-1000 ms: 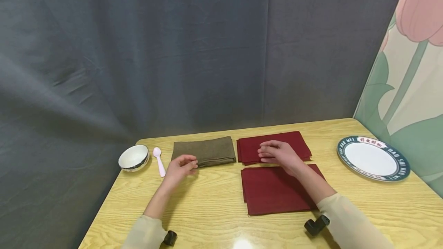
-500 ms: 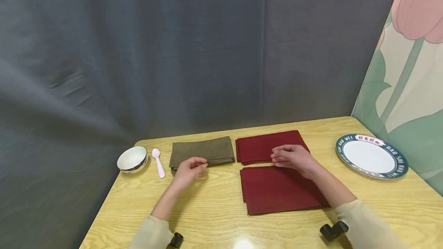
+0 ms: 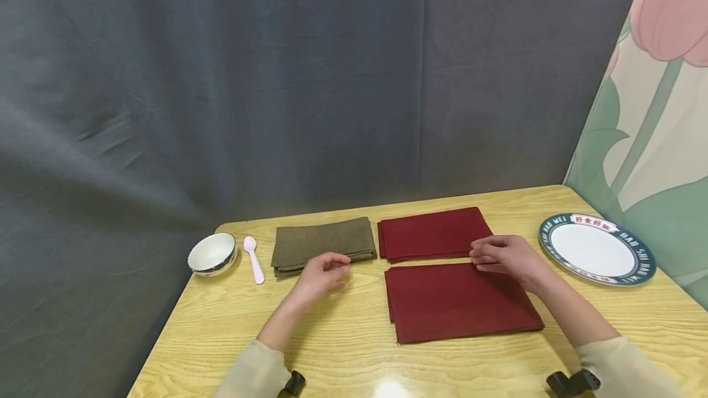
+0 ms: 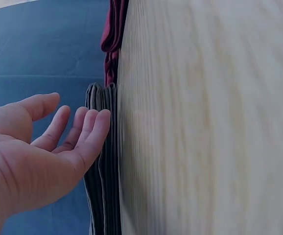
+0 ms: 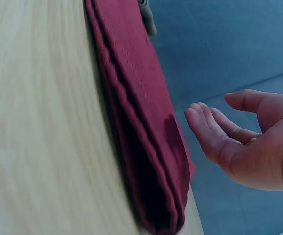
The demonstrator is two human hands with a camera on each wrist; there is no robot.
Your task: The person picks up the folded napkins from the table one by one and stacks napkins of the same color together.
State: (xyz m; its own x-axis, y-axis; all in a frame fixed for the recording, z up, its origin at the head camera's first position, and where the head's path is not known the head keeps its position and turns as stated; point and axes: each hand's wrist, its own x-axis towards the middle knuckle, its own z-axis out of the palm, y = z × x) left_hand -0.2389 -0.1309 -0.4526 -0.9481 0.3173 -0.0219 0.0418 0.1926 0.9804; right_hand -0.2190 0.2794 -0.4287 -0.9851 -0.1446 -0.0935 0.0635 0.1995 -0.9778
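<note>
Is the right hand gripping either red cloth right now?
No: in the right wrist view the right hand is open with relaxed fingers, held apart from the folded red cloth and holding nothing.

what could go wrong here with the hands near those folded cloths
The right hand hovers open at the gap between the far red cloth and the near red cloth; a careless grab might catch both, or only the top layers, spoiling the folds. The left hand is open beside the olive cloth; a sweep leftward could possibly nudge the pink spoon toward the bowl.
</note>
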